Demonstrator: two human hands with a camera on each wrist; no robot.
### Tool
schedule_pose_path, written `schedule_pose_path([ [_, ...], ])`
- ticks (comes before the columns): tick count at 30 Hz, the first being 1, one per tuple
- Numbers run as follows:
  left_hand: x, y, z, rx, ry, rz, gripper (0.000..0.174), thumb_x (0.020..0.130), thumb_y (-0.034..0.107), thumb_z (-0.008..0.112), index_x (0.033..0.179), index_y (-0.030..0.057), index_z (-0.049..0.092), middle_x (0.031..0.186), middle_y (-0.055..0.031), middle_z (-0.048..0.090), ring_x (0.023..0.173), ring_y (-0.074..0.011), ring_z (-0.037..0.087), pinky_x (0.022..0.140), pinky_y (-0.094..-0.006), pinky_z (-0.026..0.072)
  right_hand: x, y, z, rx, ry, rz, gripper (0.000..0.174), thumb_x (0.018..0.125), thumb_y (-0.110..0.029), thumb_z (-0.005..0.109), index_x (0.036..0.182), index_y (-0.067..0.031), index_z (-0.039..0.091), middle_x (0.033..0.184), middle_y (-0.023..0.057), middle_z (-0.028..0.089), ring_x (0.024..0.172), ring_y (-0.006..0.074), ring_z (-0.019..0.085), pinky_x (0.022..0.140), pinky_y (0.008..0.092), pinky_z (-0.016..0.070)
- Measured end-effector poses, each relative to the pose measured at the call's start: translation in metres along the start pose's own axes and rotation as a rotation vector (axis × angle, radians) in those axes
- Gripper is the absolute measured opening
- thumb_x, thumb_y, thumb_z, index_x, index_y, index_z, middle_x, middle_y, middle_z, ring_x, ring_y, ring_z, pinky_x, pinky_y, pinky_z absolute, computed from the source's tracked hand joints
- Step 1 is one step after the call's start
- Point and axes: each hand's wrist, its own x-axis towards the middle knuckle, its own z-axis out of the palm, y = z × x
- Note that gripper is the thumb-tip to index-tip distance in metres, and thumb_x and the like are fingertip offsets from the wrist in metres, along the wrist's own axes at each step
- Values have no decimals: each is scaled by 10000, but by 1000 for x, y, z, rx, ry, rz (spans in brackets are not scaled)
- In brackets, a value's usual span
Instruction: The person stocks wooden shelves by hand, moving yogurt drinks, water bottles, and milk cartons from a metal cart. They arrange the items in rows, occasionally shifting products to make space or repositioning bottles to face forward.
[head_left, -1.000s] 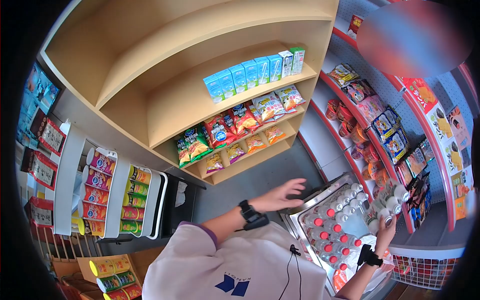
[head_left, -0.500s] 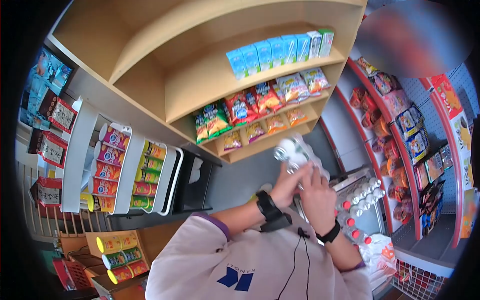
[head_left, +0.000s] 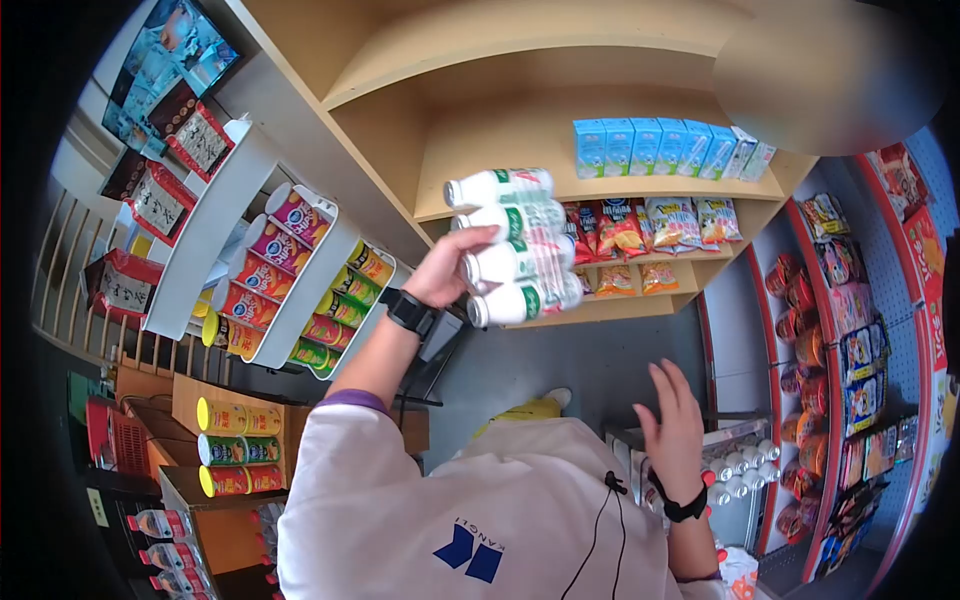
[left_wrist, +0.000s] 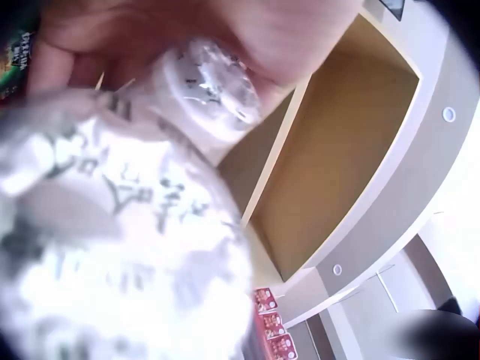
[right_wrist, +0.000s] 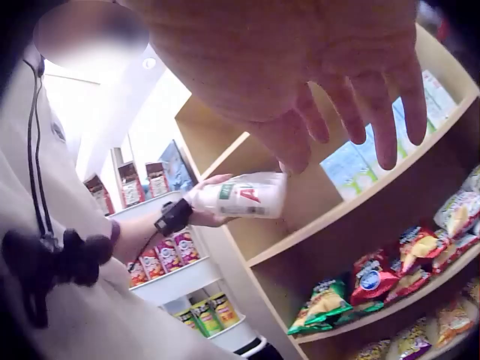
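Observation:
A wrapped pack of several white bottles with green labels (head_left: 520, 255) lies tilted sideways in the left hand (head_left: 445, 268), in front of the wooden shelf. The left fingers curl round the pack near the bottles' foil-capped ends; in the left wrist view one foil cap (left_wrist: 127, 240) fills the lower left, close to the lens. My right hand (head_left: 676, 440) is held apart from the pack with its fingers spread, above the metal cart. In the right wrist view the right hand (right_wrist: 300, 67) holds nothing, and the pack (right_wrist: 251, 196) shows beyond it.
Blue milk cartons (head_left: 645, 148) stand on the wooden shelf (head_left: 460, 205), with chip bags (head_left: 680, 222) below. At left is a white rack of chip cans (head_left: 265, 270). The metal cart (head_left: 740, 432) holds bottles (head_left: 745, 470). Red-edged shelves (head_left: 768, 400) stand at right.
The pack has moved from the cart, past both hands together, to the left in front of the shelf. The right hand has let go of it and drawn back right. The view has shifted left.

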Motion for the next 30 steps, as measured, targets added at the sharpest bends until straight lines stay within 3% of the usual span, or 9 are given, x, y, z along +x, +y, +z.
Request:
schedule_pose_path([
  [9, 81, 67, -73, -316, 290, 46, 386, 906, 277, 570, 1212, 48, 511, 1213, -153, 594, 1120, -354, 600, 893, -623, 511, -32, 56, 20, 47, 74, 271, 460, 865, -20, 619, 1309, -38, 500, 1353, 158, 473, 1144, 368, 540, 949, 419, 461],
  [11, 99, 82, -79, -349, 319, 77, 379, 913, 241, 569, 1233, 47, 513, 1184, -163, 609, 1111, -365, 596, 918, -592, 518, -35, 59, 28, 92, 124, 277, 482, 861, 20, 603, 1324, -59, 494, 1365, 136, 466, 1020, 283, 598, 892, 370, 490],
  [16, 162, 99, -120, -665, 260, -138, 703, 1000, 469, 396, 1480, 18, 152, 1475, -379, 124, 1339, -560, 238, 905, -556, 539, -33, 57, 38, 126, 172, 272, 474, 866, 28, 596, 1323, -52, 495, 1373, 129, 456, 1000, 258, 602, 879, 360, 494],
  [19, 181, 86, -131, -514, 302, -82, 712, 1002, 483, 376, 1486, 21, 134, 1464, -402, 122, 1339, -580, 215, 878, -545, 558, -33, 54, 38, 139, 212, 280, 466, 870, 34, 588, 1319, -52, 497, 1376, 133, 451, 997, 251, 604, 880, 356, 494],
  [25, 198, 90, -140, -300, 221, -128, 668, 997, 491, 381, 1449, 34, 198, 1417, -379, 245, 1156, -557, 458, 812, -555, 579, -43, 67, 39, 146, 302, 348, 411, 883, 24, 566, 1288, -23, 514, 1378, 146, 446, 994, 264, 601, 862, 372, 497],
  [27, 198, 94, -128, -181, 318, -23, 668, 978, 506, 431, 1436, 56, 247, 1457, -315, 259, 1135, -512, 496, 817, -554, 572, -45, 72, 42, 136, 310, 389, 450, 883, 39, 561, 1318, -57, 495, 1381, 128, 448, 977, 233, 603, 900, 352, 485],
  [28, 214, 89, -152, -70, 195, 15, 792, 908, 614, 493, 1448, 79, 269, 1497, -230, 273, 1178, -466, 486, 815, -552, 555, -45, 72, 43, 134, 302, 411, 451, 881, 41, 561, 1316, -57, 495, 1381, 127, 448, 974, 230, 600, 904, 351, 482],
  [29, 217, 87, -151, -68, 194, 25, 792, 908, 614, 493, 1448, 79, 269, 1497, -230, 273, 1178, -466, 486, 815, -552, 555, -45, 72, 45, 136, 307, 404, 451, 881, 41, 561, 1316, -57, 495, 1381, 127, 448, 974, 230, 600, 904, 351, 482],
  [30, 223, 84, -147, 107, 456, 55, 835, 881, 650, 488, 1420, 36, 322, 1438, -213, 381, 1125, -403, 546, 861, -541, 524, -45, 74, 47, 137, 310, 408, 450, 879, 44, 560, 1314, -56, 495, 1380, 128, 448, 974, 231, 599, 903, 351, 482],
])
